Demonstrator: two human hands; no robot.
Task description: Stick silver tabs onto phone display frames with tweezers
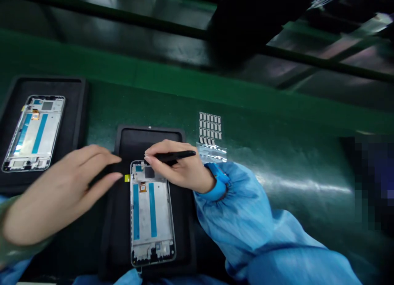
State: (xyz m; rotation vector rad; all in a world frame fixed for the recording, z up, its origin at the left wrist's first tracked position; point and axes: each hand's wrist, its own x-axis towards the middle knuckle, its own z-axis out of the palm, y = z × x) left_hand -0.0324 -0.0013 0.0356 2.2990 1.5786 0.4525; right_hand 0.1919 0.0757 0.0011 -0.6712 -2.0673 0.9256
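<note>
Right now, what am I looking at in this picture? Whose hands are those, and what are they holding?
Those are a person's two bare hands, and there is no machine here. The picture comes from a camera worn on the person's head, so it looks down at the hands, much as the person sees them.

The right hand, coming out of a blue sleeve, holds a black pen-like stick. The left hand is open and holds nothing. Between them is a phone frame with blue strips, lying in a black tray. Another phone frame lies in a second black tray. On the green table is a sheet of small silver pieces.
</note>
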